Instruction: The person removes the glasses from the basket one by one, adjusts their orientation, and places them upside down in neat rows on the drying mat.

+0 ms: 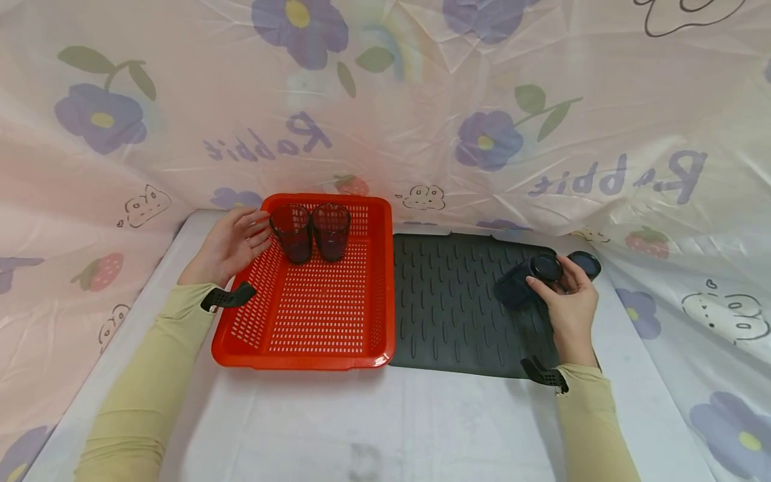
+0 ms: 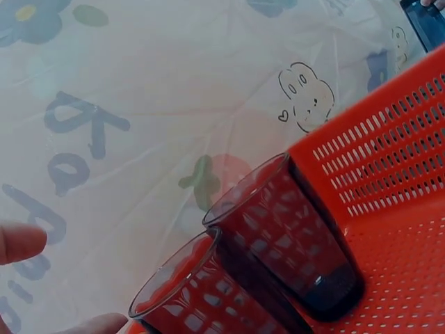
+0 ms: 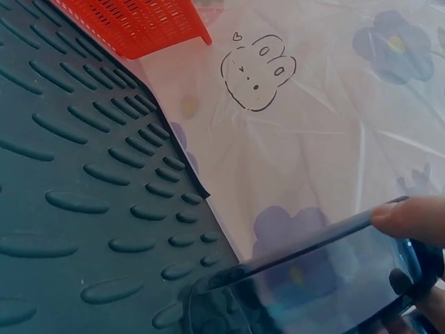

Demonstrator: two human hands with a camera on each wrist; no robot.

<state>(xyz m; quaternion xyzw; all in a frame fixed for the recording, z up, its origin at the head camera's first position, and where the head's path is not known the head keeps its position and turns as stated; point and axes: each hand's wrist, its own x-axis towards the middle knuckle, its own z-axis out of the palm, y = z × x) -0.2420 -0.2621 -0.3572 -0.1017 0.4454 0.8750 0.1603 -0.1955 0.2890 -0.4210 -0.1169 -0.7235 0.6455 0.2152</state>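
Observation:
Two dark, see-through drinking glasses [image 1: 330, 231] stand side by side, mouths up, at the back of the red basket [image 1: 301, 361]. My left hand [image 1: 231, 244] is at the basket's back left corner with fingers spread, close beside the left glass [image 2: 208, 299]; whether a fingertip touches its rim I cannot tell. Over the right end of the dark ribbed mat [image 1: 452, 308], my right hand [image 1: 572, 308] grips a dark blue glass [image 1: 519, 286], tilted, between thumb and fingers. Another round glass end [image 1: 585, 265] shows just right of those fingers; its body is mostly hidden.
The basket stands directly left of the mat, their edges meeting. Both lie on a white-covered table [image 1: 301, 428]. A printed cloth [image 1: 391, 100] with flowers and rabbits hangs close behind and along both sides.

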